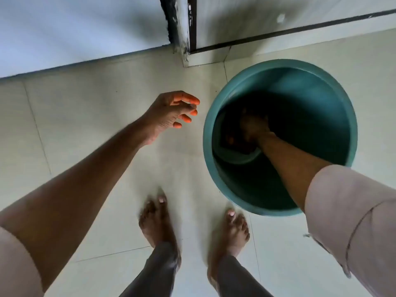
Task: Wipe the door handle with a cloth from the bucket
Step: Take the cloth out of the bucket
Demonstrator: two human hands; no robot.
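Observation:
A teal plastic bucket [334,99] stands on the tiled floor to the right of my feet. My right hand [255,125] is deep inside it, down at the dim bottom, resting on a dark brownish cloth [232,140]. The shadow hides whether the fingers have closed on the cloth. My left hand [171,113] hovers above the floor just left of the bucket's rim, fingers spread and curled, holding nothing. The door handle is out of view.
The bottom of a pale door [75,33] and a worn door frame [182,35] run along the top. A wall with a dark skirting line [300,32] stands behind the bucket. My bare feet [158,221] stand on the cream floor tiles.

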